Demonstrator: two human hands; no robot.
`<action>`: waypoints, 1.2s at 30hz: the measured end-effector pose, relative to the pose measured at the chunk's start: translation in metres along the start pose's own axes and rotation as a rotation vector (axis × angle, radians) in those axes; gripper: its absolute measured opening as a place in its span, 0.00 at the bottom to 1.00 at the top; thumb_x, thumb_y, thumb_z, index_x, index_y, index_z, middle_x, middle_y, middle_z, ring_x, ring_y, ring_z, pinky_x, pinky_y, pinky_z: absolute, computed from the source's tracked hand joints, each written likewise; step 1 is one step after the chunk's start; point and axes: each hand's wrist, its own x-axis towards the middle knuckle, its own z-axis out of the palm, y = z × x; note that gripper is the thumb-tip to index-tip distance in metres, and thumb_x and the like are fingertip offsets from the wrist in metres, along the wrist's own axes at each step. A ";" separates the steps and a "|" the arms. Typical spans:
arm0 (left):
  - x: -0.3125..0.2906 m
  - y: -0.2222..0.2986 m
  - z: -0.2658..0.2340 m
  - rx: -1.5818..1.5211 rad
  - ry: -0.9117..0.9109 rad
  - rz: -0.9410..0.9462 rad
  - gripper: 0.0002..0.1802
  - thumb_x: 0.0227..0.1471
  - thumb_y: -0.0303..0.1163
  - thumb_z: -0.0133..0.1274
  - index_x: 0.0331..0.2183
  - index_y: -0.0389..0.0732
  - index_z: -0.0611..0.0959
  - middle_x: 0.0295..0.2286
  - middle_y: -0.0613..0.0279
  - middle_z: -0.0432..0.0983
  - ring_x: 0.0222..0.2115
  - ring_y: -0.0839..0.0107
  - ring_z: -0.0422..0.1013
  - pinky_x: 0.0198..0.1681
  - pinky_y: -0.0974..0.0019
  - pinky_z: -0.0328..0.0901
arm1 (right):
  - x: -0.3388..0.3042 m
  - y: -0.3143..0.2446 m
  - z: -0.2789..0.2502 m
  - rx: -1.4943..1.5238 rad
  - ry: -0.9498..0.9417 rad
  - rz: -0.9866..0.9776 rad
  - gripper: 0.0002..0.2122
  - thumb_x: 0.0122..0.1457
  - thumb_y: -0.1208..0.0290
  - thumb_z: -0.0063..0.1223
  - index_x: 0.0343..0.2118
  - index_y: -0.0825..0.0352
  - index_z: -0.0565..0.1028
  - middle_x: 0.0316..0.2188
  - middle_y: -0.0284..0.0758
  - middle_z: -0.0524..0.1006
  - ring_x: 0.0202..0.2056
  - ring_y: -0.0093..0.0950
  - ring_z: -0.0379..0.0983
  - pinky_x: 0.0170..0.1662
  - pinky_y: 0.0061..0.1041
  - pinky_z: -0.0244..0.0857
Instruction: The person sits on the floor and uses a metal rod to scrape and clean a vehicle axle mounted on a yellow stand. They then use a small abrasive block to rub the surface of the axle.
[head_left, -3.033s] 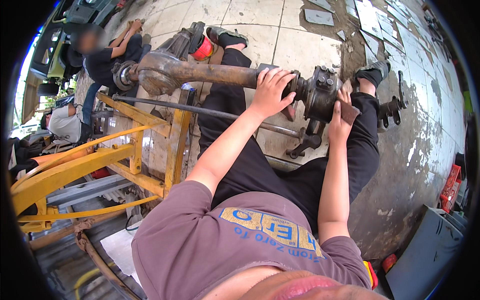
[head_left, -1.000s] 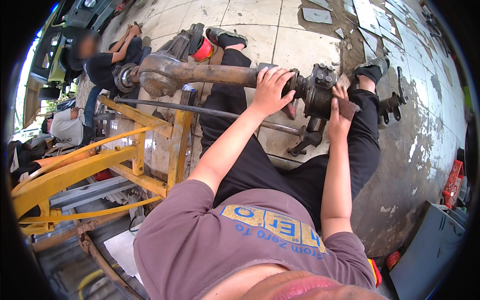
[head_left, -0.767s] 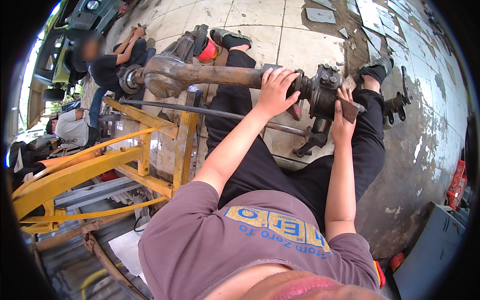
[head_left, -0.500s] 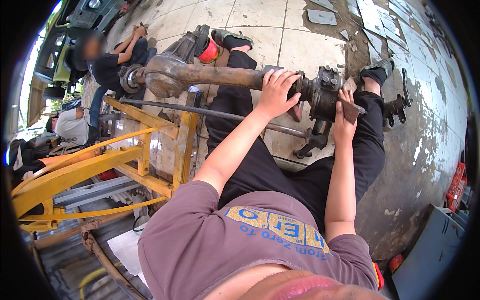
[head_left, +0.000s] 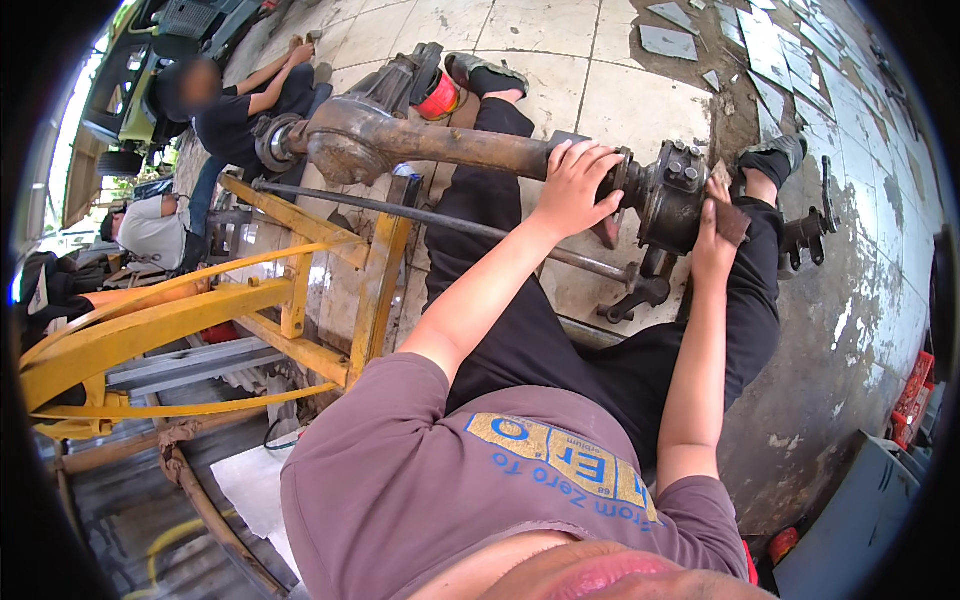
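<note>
A greasy vehicle axle (head_left: 460, 147) lies across in front of me, its round differential housing (head_left: 345, 138) to the left. My left hand (head_left: 577, 190) rests over the tube near its right end, fingers curled on top and thumb apart. Just right of it sits the bolted dark steering knuckle (head_left: 672, 195). Against the knuckle's outer right side, my right hand (head_left: 714, 240) pinches a thin brown piece (head_left: 733, 223) that looks like sandpaper. Part of the piece is hidden by the fingers. A long tie rod (head_left: 450, 224) runs below the axle.
To the left stands a yellow metal frame (head_left: 375, 290). A red can (head_left: 438, 98) is behind the axle. Another metal bracket (head_left: 805, 225) lies right of my leg. Broken tiles (head_left: 668, 42) litter the far floor. Two other people (head_left: 240, 115) sit at the far left.
The whole view has shifted, so the scene sits slightly further right. My right hand and the brown piece have moved a little outward along the knuckle. My left hand stays on the axle.
</note>
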 end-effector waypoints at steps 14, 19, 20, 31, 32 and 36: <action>-0.005 -0.003 -0.001 0.044 -0.012 -0.002 0.34 0.60 0.51 0.63 0.64 0.49 0.80 0.62 0.63 0.77 0.69 0.58 0.64 0.76 0.42 0.48 | -0.014 -0.003 0.002 -0.103 -0.002 -0.126 0.19 0.81 0.64 0.50 0.64 0.72 0.79 0.69 0.43 0.78 0.74 0.42 0.68 0.76 0.39 0.55; -0.001 -0.002 0.001 0.034 -0.013 0.008 0.35 0.60 0.52 0.63 0.64 0.49 0.79 0.63 0.63 0.76 0.69 0.58 0.64 0.76 0.41 0.48 | 0.007 0.005 -0.004 0.083 -0.024 0.009 0.18 0.81 0.65 0.49 0.64 0.70 0.80 0.70 0.42 0.77 0.75 0.41 0.66 0.77 0.41 0.55; -0.002 -0.003 0.000 0.036 -0.014 0.008 0.35 0.60 0.52 0.63 0.64 0.49 0.79 0.63 0.63 0.76 0.69 0.58 0.65 0.76 0.41 0.48 | 0.004 0.002 -0.004 0.030 -0.026 -0.007 0.18 0.81 0.65 0.49 0.64 0.70 0.80 0.70 0.42 0.78 0.75 0.41 0.66 0.77 0.41 0.55; -0.003 -0.001 -0.002 0.039 -0.020 0.000 0.35 0.61 0.52 0.62 0.64 0.49 0.79 0.63 0.62 0.76 0.69 0.58 0.65 0.76 0.41 0.48 | -0.007 0.000 -0.002 -0.004 -0.022 -0.026 0.19 0.81 0.65 0.48 0.64 0.71 0.80 0.68 0.45 0.78 0.75 0.43 0.66 0.77 0.41 0.54; -0.005 -0.003 -0.003 0.055 -0.022 -0.002 0.35 0.61 0.52 0.62 0.64 0.49 0.79 0.63 0.62 0.76 0.69 0.58 0.65 0.76 0.41 0.48 | -0.020 -0.009 0.002 -0.084 -0.005 -0.042 0.19 0.81 0.65 0.48 0.65 0.71 0.80 0.68 0.45 0.78 0.75 0.43 0.66 0.77 0.41 0.55; -0.001 -0.001 0.001 0.022 -0.003 0.008 0.34 0.60 0.52 0.62 0.64 0.49 0.80 0.63 0.62 0.76 0.69 0.58 0.65 0.76 0.41 0.47 | -0.008 -0.007 0.000 -0.026 0.003 -0.029 0.18 0.81 0.64 0.48 0.65 0.68 0.80 0.69 0.44 0.78 0.75 0.43 0.66 0.77 0.41 0.54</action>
